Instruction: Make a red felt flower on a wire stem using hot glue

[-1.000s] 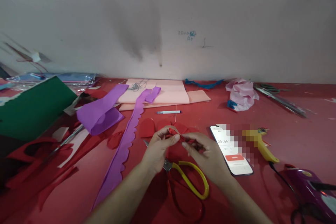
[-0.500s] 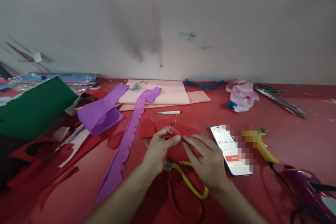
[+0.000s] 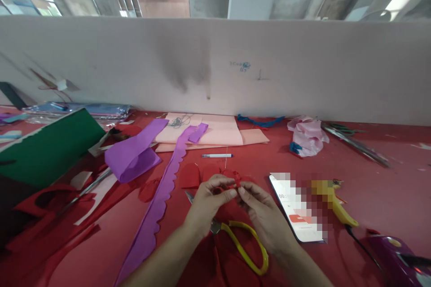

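Observation:
A small strip of red felt [image 3: 237, 178], bunched or folded, rises between the fingertips of both hands. My left hand [image 3: 210, 199] pinches it from the left, and my right hand [image 3: 261, 210] closes on it from the right with thumb and fingers. Beneath the hands lies a pair of scissors [image 3: 247, 249] with a yellow handle; the right forearm and hand partly overlap their area, and the other handle blends into red material. Just behind the fingers are rounded red felt petals [image 3: 190, 176], some partly hidden by the hands.
A scalloped purple strip [image 3: 164, 193] runs along the left, beside a purple loop [image 3: 126, 157]. A white pen [image 3: 217, 156] and peach sheets [image 3: 218, 130] lie behind. To the right are a phone [image 3: 296, 215], a yellow glue gun [image 3: 336, 204] and a purple device [image 3: 397, 255].
The view has tilted upward, so everything sits lower. My right hand has turned, its fingers now curled, and the red felt stands up more visibly between the fingertips.

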Demonstrator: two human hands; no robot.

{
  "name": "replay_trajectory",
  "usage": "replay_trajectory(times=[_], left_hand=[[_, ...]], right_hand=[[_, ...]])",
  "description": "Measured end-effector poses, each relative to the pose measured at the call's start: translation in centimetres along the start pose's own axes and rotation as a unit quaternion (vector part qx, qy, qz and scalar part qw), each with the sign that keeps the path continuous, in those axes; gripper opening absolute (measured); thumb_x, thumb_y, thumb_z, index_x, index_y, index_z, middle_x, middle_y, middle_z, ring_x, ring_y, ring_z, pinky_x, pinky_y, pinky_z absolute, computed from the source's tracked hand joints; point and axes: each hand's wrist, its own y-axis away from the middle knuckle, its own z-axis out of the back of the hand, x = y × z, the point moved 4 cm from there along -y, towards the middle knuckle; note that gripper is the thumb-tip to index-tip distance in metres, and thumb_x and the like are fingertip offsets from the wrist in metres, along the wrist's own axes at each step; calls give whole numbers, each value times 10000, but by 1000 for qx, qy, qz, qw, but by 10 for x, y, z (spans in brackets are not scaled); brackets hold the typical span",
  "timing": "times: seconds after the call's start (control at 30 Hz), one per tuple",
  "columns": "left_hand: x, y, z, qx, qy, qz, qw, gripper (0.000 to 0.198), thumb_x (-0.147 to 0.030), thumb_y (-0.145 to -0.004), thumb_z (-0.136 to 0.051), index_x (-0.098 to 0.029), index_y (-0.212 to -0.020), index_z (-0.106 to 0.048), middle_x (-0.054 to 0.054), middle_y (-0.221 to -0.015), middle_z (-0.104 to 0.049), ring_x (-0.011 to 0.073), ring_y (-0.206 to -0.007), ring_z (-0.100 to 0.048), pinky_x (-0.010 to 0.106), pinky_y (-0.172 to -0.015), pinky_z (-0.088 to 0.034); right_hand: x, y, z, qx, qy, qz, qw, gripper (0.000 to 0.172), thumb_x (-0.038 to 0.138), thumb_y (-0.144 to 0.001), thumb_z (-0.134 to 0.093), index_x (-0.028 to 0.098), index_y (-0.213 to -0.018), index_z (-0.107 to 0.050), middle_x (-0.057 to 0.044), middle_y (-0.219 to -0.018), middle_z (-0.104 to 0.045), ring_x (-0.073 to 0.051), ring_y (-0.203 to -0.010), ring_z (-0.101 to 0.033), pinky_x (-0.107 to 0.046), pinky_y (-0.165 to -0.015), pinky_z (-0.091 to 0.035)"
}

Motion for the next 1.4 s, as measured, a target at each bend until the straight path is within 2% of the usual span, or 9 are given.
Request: replay_trajectory(times=[0.27, 0.4, 0.57, 0.67, 0.77, 0.97, 1.07, 1.3, 1.4], left_hand=[[-9, 3, 0, -2, -7, -53, 999, 74, -194, -615, -756, -198, -684, -732, 24, -844, -540, 152, -815, -514, 264, -755, -404], [-11, 3, 1, 2, -14, -68, 998, 60, -166, -614, -754, -209, -649, -729, 21, -850, -536, 153, -830, -519, 263, -764, -401], [-14, 3, 0, 41, -39, -91, 994, 48, -176, -661, -720, -222, -662, -733, 30, -862, -538, 169, -866, -521, 285, -801, -402], [-17, 4, 0, 46, -79, -105, 990, 115, -176, -662, -719, -225, -763, -742, 43, -909, -555, 184, -907, -520, 294, -823, -396], [-18, 3, 2, 24, -114, -123, 986, 254, -168, -619, -751, -224, -864, -716, 30, -882, -577, 174, -863, -510, 280, -794, -389], [-19, 4, 7, -3, -110, -161, 981, 136, -218, -652, -742, -201, -743, -642, 9, -803, -533, 156, -804, -486, 275, -774, -379], [-19, 5, 4, 17, -90, -140, 986, 86, -222, -694, -710, -190, -734, -640, 16, -812, -517, 151, -812, -484, 275, -780, -373], [-14, 4, 2, 39, 51, -20, 998, 77, -161, -672, -702, -174, -688, -627, 8, -835, -526, 134, -827, -485, 249, -786, -370], [-12, 3, 3, 42, 66, -6, 997, 66, -157, -673, -694, -180, -713, -647, 12, -811, -544, 136, -804, -488, 254, -778, -377]], right_hand=[[-5, 2, -2, 28, 22, 13, 999, 125, 301, -731, -708, 216, -821, -693, 6, -771, -635, -132, -703, -547, -263, -716, -447], [0, 3, -6, 60, 72, 46, 995, 104, 308, -783, -658, 231, -848, -687, 5, -812, -639, -151, -807, -563, -277, -799, -431], [10, 5, -7, 80, 106, 87, 987, 96, 303, -806, -629, 245, -861, -683, -12, -897, -610, -172, -895, -556, -296, -839, -426], [11, 4, -4, 72, 111, 99, 986, 69, 294, -788, -647, 233, -811, -670, -12, -873, -591, -175, -883, -544, -305, -831, -423], [9, 2, 0, 52, 110, 92, 988, 71, 295, -779, -657, 232, -810, -659, -5, -845, -593, -167, -845, -536, -295, -800, -418], [5, 1, 3, 34, 123, 77, 989, 83, 307, -786, -646, 225, -786, -638, 13, -789, -568, -153, -798, -509, -280, -768, -396], [5, 1, 2, 41, 121, 70, 989, 88, 311, -781, -647, 224, -795, -645, 8, -790, -576, -160, -798, -514, -290, -768, -400], [0, 0, 3, 37, 112, 69, 991, 115, 314, -768, -660, 234, -849, -674, -7, -830, -613, -174, -835, -528, -319, -813, -405], [-2, -1, 4, 40, 111, 60, 991, 119, 325, -763, -662, 221, -819, -670, -15, -826, -605, -180, -832, -521, -328, -821, -409]])
